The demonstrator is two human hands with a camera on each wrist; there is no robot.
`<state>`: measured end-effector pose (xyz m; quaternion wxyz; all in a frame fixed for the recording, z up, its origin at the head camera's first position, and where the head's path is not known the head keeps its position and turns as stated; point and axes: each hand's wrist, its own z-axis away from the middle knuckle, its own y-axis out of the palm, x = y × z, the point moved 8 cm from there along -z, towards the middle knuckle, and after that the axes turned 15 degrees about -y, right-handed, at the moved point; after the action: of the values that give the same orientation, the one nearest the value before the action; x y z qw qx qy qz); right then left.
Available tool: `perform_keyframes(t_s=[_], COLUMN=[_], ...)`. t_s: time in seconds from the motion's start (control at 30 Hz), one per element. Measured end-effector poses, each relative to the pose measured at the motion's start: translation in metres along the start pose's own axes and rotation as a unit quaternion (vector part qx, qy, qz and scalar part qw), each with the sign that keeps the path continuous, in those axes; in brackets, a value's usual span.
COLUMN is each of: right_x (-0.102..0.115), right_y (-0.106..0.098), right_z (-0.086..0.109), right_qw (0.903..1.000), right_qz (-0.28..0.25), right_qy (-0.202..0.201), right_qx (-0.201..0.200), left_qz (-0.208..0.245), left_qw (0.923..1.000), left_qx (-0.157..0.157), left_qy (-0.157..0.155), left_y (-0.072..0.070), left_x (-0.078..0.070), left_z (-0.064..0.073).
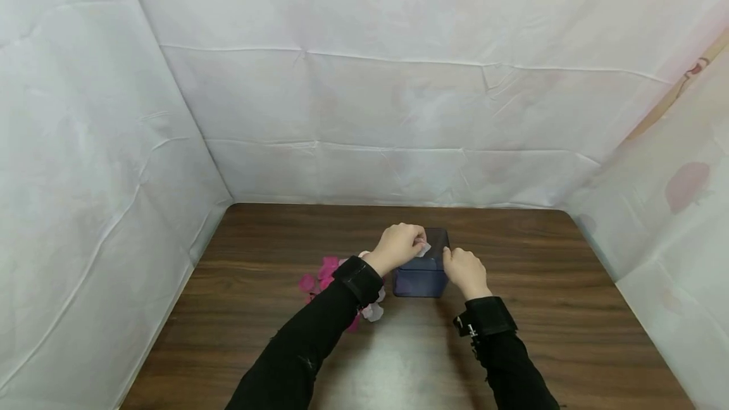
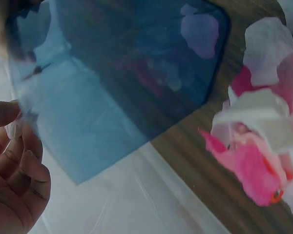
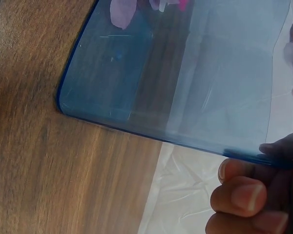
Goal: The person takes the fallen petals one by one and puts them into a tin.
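Note:
A see-through blue box (image 1: 420,282) stands on the table, with a pale purple petal (image 2: 201,35) showing through its wall in the left wrist view. My left hand (image 1: 398,247) is over the box's top and pinches a small white petal (image 1: 424,250) between thumb and fingers. On the opposite side, my right hand (image 1: 467,273) grips the box's upper edge, its fingers (image 3: 249,196) curled at the rim in the right wrist view. Beside the box, partly hidden under my left forearm, lies a loose pile of pink and white petals (image 1: 329,267).
The brown wooden table (image 1: 529,328) has rounded far corners. White cloth (image 1: 364,106) hangs behind it and along both sides. A pale petal (image 1: 373,312) lies at the pile's near edge, close to the box.

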<state>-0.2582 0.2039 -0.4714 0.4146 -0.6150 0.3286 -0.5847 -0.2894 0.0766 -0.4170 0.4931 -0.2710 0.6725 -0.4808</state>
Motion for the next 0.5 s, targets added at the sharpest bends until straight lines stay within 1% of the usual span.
perform_keyframes(t_s=[0.13, 0.2, 0.23, 0.3, 0.37, 0.43, 0.5], right_x=[0.004, 0.005, 0.004, 0.003, 0.003, 0.004, 0.006], right_y=[0.003, 0.005, 0.005, 0.005, 0.005, 0.002, 0.0], right_z=[-0.003, -0.003, -0.003, -0.002, -0.002, -0.002, -0.002], right_qw=[1.0, 1.0, 1.0, 1.0, 1.0, 0.9999, 0.9998], right_qz=[0.0, 0.002, 0.004, 0.005, 0.006, 0.005, 0.0], right_qy=[-0.006, -0.007, -0.006, -0.005, -0.005, -0.01, -0.015], right_qx=[0.003, 0.005, 0.005, 0.003, 0.001, -0.006, -0.008], left_qz=[-0.025, -0.028, -0.024, -0.012, 0.007, 0.027, 0.05], left_qw=[0.9993, 0.9987, 0.9987, 0.9992, 0.9997, 0.9996, 0.9987], left_qx=[0.029, 0.043, 0.045, 0.039, 0.023, 0.006, -0.004], left_qy=[-0.004, -0.004, -0.002, 0.002, 0.005, 0.002, -0.007], left_y=[0.011, 0.015, 0.015, 0.012, 0.005, -0.003, -0.011], left_x=[0.003, 0.004, 0.004, 0.005, 0.007, 0.012, 0.02], left_z=[0.001, 0.003, 0.004, 0.005, 0.006, 0.006, 0.005])
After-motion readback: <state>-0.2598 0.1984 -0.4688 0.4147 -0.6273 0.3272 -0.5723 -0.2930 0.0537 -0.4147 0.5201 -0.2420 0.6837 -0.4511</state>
